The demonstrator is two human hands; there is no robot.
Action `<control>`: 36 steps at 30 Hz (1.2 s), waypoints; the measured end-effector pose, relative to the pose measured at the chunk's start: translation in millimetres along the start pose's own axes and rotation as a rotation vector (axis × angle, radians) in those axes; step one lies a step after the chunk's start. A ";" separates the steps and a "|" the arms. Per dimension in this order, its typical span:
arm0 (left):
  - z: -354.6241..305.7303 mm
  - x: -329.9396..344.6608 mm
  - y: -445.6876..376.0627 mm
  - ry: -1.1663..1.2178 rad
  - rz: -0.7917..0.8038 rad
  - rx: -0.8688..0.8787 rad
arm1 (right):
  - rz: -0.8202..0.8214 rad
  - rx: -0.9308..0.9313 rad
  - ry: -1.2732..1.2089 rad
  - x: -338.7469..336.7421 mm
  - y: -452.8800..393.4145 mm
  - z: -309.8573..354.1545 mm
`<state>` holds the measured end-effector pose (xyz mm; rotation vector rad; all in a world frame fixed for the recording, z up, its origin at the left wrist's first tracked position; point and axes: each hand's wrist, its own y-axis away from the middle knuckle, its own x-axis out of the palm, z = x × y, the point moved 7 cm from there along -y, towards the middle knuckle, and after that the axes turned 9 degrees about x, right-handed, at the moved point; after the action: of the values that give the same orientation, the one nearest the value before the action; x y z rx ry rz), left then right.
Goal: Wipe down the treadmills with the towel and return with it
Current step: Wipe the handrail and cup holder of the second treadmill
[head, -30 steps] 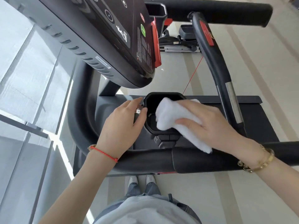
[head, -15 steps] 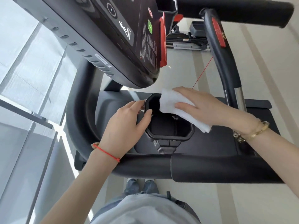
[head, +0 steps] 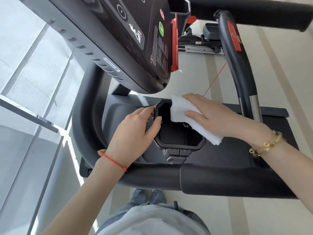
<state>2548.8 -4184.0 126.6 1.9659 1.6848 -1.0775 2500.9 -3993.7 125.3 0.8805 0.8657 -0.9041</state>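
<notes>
towel (head: 191,116): white, folded, lying over the far right rim of the cup holder (head: 179,143), one end hanging past the rim to the right
right hand (head: 215,114): flat on top of the towel, fingers straight, pressing it down
left hand (head: 133,131): fingers and thumb curled round the cup holder's left rim, gripping it
treadmill console (head: 118,39): tilted overhead, dark, green button showing
front handlebar (head: 169,173): black, crosses just below the cup holder
wrists: red string left, gold bracelet right

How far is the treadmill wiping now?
In hand: the right hand presses the white towel on the cup holder rim while the left hand steadies it. Finished surfaces cannot be told. Left: other parts, other treadmills, returning.
</notes>
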 end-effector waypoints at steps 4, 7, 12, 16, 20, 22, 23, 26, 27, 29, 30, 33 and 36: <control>-1.1 1.1 -1.1 -0.005 0.010 0.014 | -0.014 -0.098 0.136 1.0 -23.2 36.2; -1.0 1.1 -1.2 0.008 0.009 0.020 | -0.076 -0.080 0.129 1.0 -22.8 37.4; 1.1 2.0 -1.2 0.013 0.023 0.022 | -0.133 0.215 -0.182 9.9 18.4 4.6; 1.1 3.5 -1.8 0.019 0.033 0.023 | -0.175 0.349 -0.409 31.1 53.4 8.3; 1.4 5.3 -2.8 0.015 0.029 0.021 | -0.137 0.376 -0.395 25.4 36.8 5.9; 1.7 6.0 -2.6 0.020 0.029 0.018 | -0.101 0.340 -0.367 15.3 21.2 6.0; 1.7 6.1 -2.5 0.021 0.026 0.018 | -0.093 0.325 -0.357 12.0 17.1 6.0; 1.2 5.8 -1.9 0.018 0.024 0.022 | -0.104 0.327 -0.385 14.9 27.9 8.4; 1.3 5.8 -2.1 0.017 0.025 0.024 | -0.117 0.335 -0.409 18.8 36.3 9.9; 2.4 6.4 -2.6 0.016 0.025 0.026 | -0.130 0.356 -0.473 28.6 53.1 12.8; 3.2 6.8 -2.8 0.018 0.021 0.024 | -0.129 0.367 -0.497 32.1 57.7 12.9; 4.6 7.2 -3.3 0.013 0.008 0.022 | -0.103 0.396 -0.495 29.3 47.9 8.3; 5.1 7.4 -3.9 0.006 -0.004 0.034 | -0.066 0.357 -0.399 16.0 21.7 3.6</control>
<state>2543.5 -4181.5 118.8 1.9894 1.6847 -1.1102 2527.1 -3993.8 117.9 0.9352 0.3946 -1.2651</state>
